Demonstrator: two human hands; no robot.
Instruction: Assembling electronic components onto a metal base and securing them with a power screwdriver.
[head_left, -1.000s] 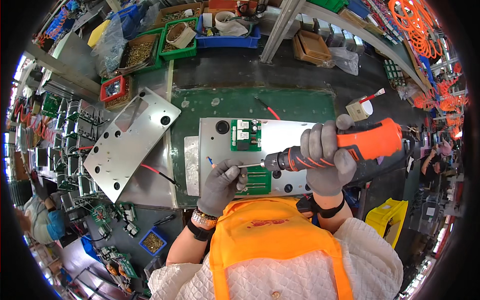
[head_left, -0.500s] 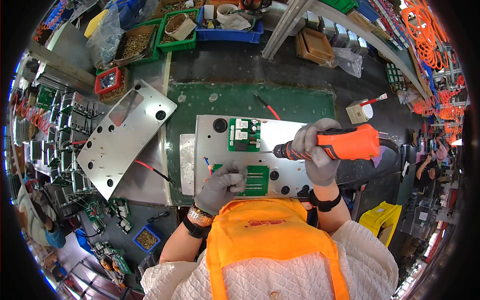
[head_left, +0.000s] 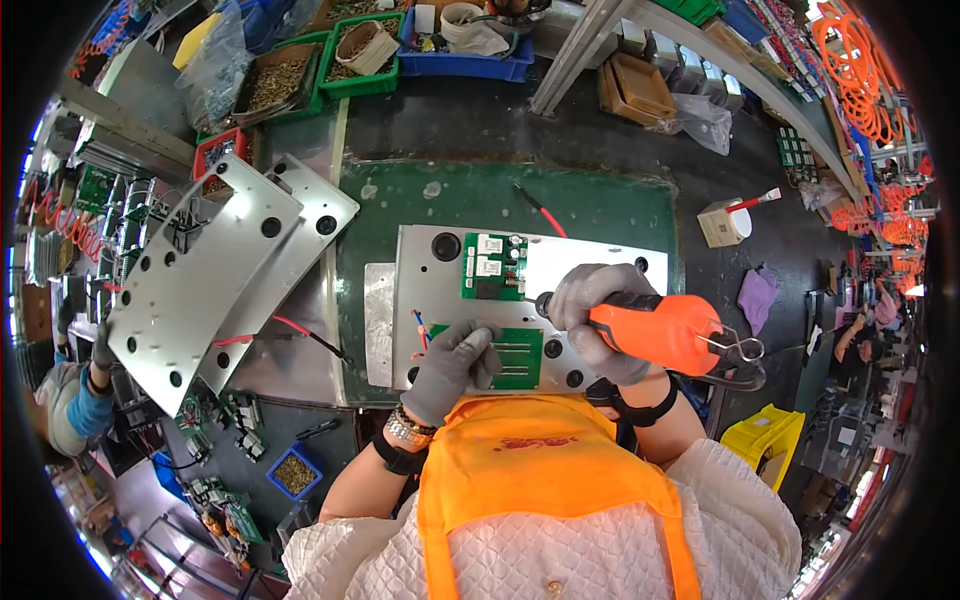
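Note:
A silver metal panel (head_left: 620, 262) with round black grommets lies in front of me. On it sit an upper green circuit board (head_left: 485, 292) with white relays and a lower green circuit board (head_left: 527, 345) with silvery strips. My left hand (head_left: 448, 372), in a grey glove, rests at the lower board's left side, its thumb and fingers pinched; whatever is between them is too small to make out. My right hand (head_left: 600, 320), also gloved, grips an orange electric screwdriver (head_left: 655, 332). Its front end points up-left near the upper board's lower right corner; the bit is barely visible.
Left, a co-worker's gloved hand (head_left: 102, 348) touches a second metal panel (head_left: 200, 270), which overlaps a third panel (head_left: 335, 200). Red-black cables (head_left: 545, 215) lie about. Bins of screws (head_left: 275, 88) stand at the back; a small box with a brush (head_left: 722, 222) is at right.
My right hand has moved left and down, with the screwdriver's orange body swung toward me. My left hand stays pinched at the lower board. Another panel has come in at left with the co-worker's hand.

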